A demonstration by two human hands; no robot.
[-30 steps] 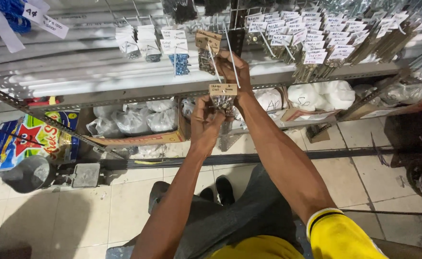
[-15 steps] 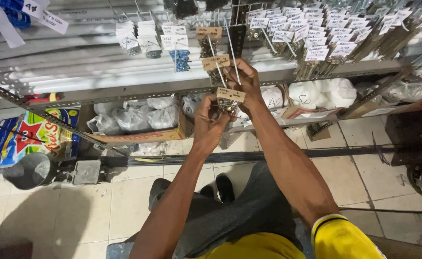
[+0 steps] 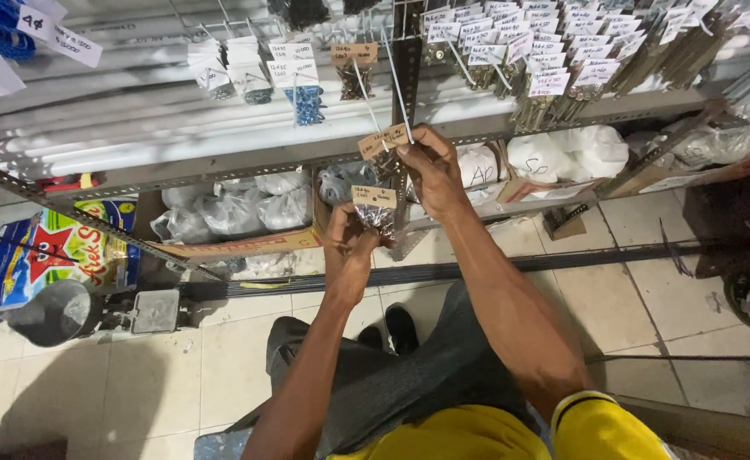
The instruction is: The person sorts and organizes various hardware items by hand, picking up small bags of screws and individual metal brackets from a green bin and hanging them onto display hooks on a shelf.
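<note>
hands gripping carded screw packets, bagged hardware in carton

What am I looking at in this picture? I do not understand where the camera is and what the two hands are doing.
The camera sits on a person's head and looks down, so you see their own arms and knees. The left hand holds a small clear bag of screws with a cardboard tag. The right hand grips another tagged bag at a thin metal hook. In front is a grey metal shelf with many more tagged packets hanging above, and plastic bags in a box below. The floor is light tile.
</note>
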